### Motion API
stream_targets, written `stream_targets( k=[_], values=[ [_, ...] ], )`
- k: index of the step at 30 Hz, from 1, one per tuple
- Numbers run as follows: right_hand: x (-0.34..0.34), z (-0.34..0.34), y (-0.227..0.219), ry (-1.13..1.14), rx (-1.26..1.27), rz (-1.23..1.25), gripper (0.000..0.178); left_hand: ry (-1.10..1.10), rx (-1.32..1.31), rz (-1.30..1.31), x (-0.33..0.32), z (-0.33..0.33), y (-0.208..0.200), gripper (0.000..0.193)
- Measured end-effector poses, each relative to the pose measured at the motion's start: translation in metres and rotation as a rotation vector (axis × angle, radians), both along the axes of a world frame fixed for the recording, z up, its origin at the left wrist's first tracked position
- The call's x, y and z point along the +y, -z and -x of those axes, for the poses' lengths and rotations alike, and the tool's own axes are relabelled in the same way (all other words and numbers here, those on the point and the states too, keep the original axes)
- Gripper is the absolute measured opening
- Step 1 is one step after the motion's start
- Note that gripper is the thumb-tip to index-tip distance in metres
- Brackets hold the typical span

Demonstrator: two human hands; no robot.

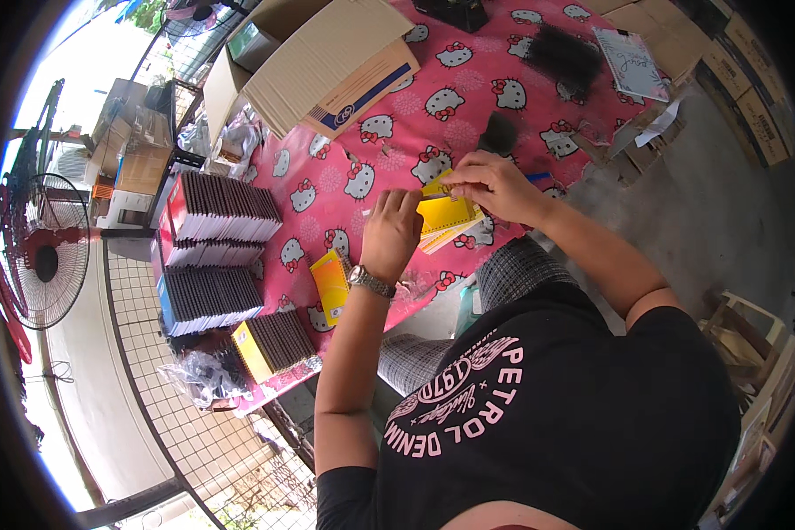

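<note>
A yellow notebook (446, 215) with a row of holes along its lower edge lies at the table's near edge, under my hands. Just above it a thin dark strip (435, 195), perhaps binding wire, runs between my fingers. My left hand (392, 231) is closed at the strip's left end, a watch on its wrist. At the other end my right hand (496, 187) pinches with thumb and fingers, partly over the notebook's top. White and orange-edged sheets (455, 235) stick out beneath the notebook. Another yellow notebook (330, 287) lies beside my left forearm.
Piles of dark-bound notebooks (216, 265) line the table's left side, with a yellow-covered row (276, 344) nearer me. An open cardboard box (327, 66) stands at the back. Black mesh-like material (564, 60) and a printed cover (631, 64) lie at the far right. A fan (49, 252) stands left.
</note>
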State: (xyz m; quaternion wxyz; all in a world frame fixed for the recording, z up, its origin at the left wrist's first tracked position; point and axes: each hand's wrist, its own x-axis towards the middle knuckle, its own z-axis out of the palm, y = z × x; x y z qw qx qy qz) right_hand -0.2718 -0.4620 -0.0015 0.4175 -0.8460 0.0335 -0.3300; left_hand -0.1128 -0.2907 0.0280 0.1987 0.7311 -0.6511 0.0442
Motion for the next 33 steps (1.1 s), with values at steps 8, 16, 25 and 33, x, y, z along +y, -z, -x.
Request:
stream_targets(
  k=[8, 16, 25, 33],
  values=[
    [-0.007, -0.008, -0.007, 0.049, 0.026, 0.017, 0.017, -0.109, -0.090, 0.077, -0.025, 0.002, 0.019, 0.014],
    [0.005, -0.001, -0.020, 0.006, 0.183, 0.036, 0.017, -0.149, -0.098, 0.110, -0.018, 0.019, 0.022, 0.015],
    [0.009, 0.002, -0.007, 0.058, -0.003, 0.089, 0.035, -0.090, -0.086, 0.138, -0.015, 0.036, 0.014, 0.032],
    [0.012, 0.006, -0.035, -0.075, 0.368, -0.063, 0.032, -0.058, -0.010, 0.105, -0.015, 0.038, 0.019, 0.027]
  ],
)
